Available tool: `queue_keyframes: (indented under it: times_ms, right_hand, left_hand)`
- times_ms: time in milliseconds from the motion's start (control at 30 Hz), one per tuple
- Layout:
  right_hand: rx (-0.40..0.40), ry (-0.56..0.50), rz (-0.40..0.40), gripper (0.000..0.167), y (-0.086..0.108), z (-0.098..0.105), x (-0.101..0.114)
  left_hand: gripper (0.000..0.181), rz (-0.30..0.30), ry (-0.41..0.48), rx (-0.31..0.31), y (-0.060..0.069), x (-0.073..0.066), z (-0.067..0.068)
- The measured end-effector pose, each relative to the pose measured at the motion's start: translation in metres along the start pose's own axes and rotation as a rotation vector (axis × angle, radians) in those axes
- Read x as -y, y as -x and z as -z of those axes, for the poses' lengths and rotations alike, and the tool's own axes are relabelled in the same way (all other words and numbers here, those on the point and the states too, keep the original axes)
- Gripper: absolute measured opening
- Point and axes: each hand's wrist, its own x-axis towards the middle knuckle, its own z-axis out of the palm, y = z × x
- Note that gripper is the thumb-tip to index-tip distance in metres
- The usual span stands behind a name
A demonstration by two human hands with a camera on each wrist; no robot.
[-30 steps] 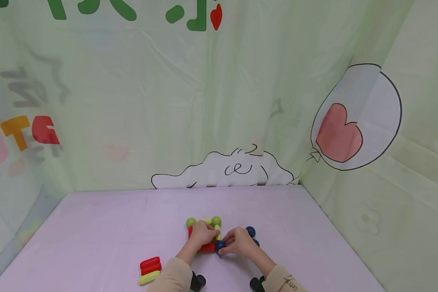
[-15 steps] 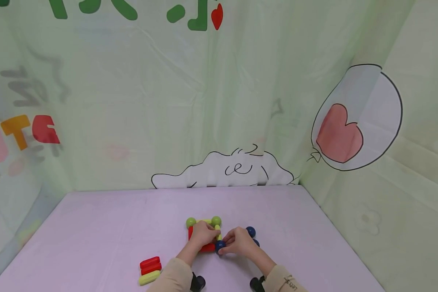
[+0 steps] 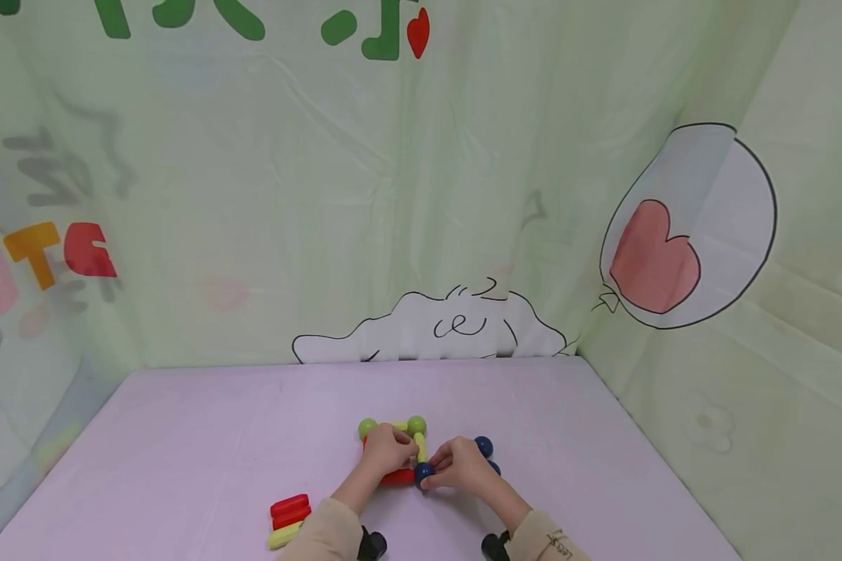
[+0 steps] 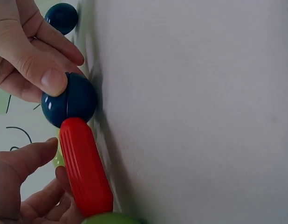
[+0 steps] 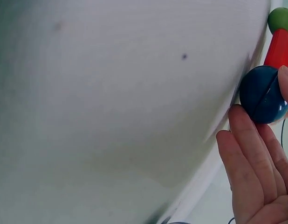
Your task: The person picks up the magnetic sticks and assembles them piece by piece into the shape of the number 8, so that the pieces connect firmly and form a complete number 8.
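In the head view, red and yellow rods joined by balls form a frame on the table. My right hand pinches the dark blue ball at its near right corner. From that ball a red rod runs left to a green ball, which my left arm hides in the head view. A yellow rod runs back to another green ball. My left hand is just left of this yellow rod, fingers loosely bent, thumb and fingertips apart. A further green ball marks the far left corner.
Two loose blue balls, one behind the other, lie beyond my right hand. Left of my left sleeve lie two red rods and a yellow rod. Printed curtains stand behind the table.
My left hand has come slightly left, off the yellow rod it was touching. My right hand stays on the blue ball, and the frame keeps its place.
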Motion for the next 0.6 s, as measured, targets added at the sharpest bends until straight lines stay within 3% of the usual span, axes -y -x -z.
queue_keyframes:
  times_ms: [167,367,600]
  right_hand:
    - [0.001,-0.005,-0.007,0.026,0.001,0.000,0.003]
    - [-0.007,0.016,-0.011,0.026,0.001,0.001,0.004]
    - [-0.017,0.025,-0.032,0.026,-0.001,-0.001,0.006]
  left_hand:
    - [0.021,-0.008,-0.006,0.034,0.004,0.003,0.011]
    - [0.021,-0.050,-0.056,0.029,0.010,0.007,0.027]
    - [0.023,-0.052,-0.068,0.051,0.018,0.017,0.053]
